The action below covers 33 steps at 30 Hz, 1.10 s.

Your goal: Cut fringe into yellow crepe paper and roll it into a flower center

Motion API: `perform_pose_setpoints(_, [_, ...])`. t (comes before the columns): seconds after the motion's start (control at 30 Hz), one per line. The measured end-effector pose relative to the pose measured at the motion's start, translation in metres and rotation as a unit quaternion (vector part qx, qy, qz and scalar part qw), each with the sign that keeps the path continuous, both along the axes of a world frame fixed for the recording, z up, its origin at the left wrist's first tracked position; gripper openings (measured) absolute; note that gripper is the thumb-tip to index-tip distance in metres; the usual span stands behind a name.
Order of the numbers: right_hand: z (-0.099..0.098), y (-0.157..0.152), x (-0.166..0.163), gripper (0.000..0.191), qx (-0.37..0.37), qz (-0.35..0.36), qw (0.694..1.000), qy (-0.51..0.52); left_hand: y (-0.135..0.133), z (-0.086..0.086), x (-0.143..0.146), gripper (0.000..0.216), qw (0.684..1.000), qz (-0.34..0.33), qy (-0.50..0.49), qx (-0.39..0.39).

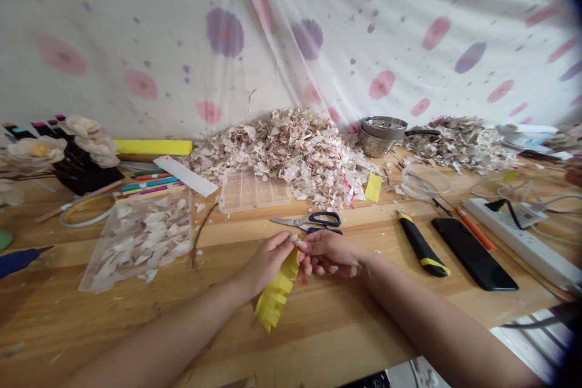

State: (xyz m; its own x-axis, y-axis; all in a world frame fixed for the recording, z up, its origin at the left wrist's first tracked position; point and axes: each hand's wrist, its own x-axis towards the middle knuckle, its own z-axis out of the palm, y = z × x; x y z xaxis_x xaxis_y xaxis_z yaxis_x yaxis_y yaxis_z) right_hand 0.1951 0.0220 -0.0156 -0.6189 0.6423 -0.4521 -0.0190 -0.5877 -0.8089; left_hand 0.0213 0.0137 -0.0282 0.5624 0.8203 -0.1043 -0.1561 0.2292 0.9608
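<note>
The left hand (264, 262) and right hand (334, 253) pinch one end of a notched yellow strip (276, 296).

Wearer's two hands (268, 262) (335, 253), one fringed yellow strip (276, 296), one pair of scissors (305, 222); one phone (474, 253), one cutter (419, 241)

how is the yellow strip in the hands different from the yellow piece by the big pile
The yellow strip is longer, with a notched edge; the yellow piece is shorter, with straighter edges.
The strip is held where the left hand and right hand meet; the piece lies untouched beside the pile.
Both are yellow.
</note>
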Motion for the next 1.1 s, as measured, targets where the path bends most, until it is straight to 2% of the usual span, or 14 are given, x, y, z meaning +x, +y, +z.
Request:
perform_pose_setpoints(0.27, [-0.0004, 0.0042, 0.0042, 0.034, 0.009, -0.006, 1.000, -0.019, 0.0006, -0.0027, 0.0008, 0.031, 1.000, 0.019, 0.015, -0.002])
perform_pose_setpoints(0.67, [0.0025, 0.0012, 0.0004, 0.034, 0.063, 0.009, 0.996, -0.062, 0.0008, -0.0065, -0.0015, 0.030, 0.999, 0.030, 0.014, -0.020])
perform_pose_setpoints(1.1, [0.0049, -0.0009, -0.0002, 0.034, 0.036, 0.026, 0.997, -0.068, 0.0001, -0.0057, -0.0008, 0.030, 0.999, 0.001, -0.012, -0.046])
